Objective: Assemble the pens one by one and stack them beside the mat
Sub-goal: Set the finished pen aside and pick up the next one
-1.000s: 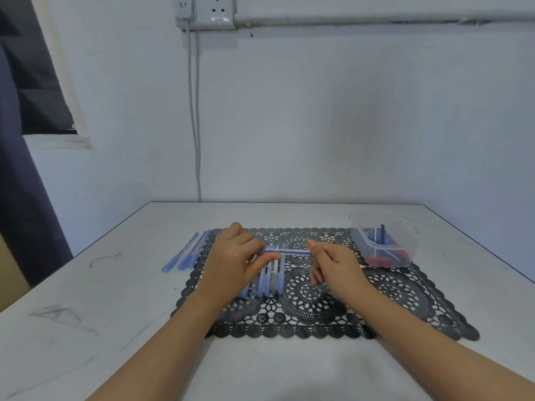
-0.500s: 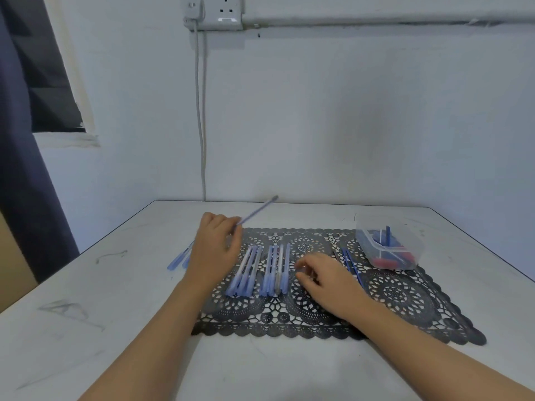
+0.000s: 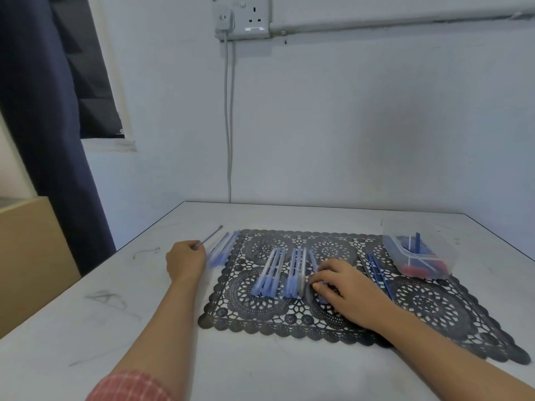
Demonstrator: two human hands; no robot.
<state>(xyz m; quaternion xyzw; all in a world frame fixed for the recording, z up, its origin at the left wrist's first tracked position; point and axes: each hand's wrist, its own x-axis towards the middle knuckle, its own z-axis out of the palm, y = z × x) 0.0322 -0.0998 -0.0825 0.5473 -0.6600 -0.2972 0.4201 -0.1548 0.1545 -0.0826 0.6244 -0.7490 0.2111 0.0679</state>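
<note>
Table (image 3: 86, 328): smooth top, nothing left of the mat to stop a roll.

Mat (image 3: 434, 314): thin lace, lying loose. Likely to drag under a sweeping forearm at its near edge, taking every row of parts along.

Tub (image 3: 419, 256) at mat's far right corner: clear, looks light, holds red and blue bits. Probably easy to tip on a careless reach.

Left hand (image 3: 185, 263) just off mat's left edge: clenched round the near end of one finished pen (image 3: 210, 235), far end angled up and away, just left of the pile.

Right hand (image 3: 344, 287) at mat's centre: fingers bent down over a loose barrel. Cannot tell whether pinched or merely touched.

Finished pile (image 3: 223, 250) just beside mat's left edge: blurred, count unclear. Round bodies, so prone to scatter under a drop from height, or to lose one rolling toward the table edge. Calls for a low, parallel set-down.

Barrel rows (image 3: 269, 273) left of mat's centre: packed side by side. Easy to knock out of line with a blind right-hand grab.

Thin refills (image 3: 376, 270) right of mat's centre: near the right wrist, easy to flick.
</note>
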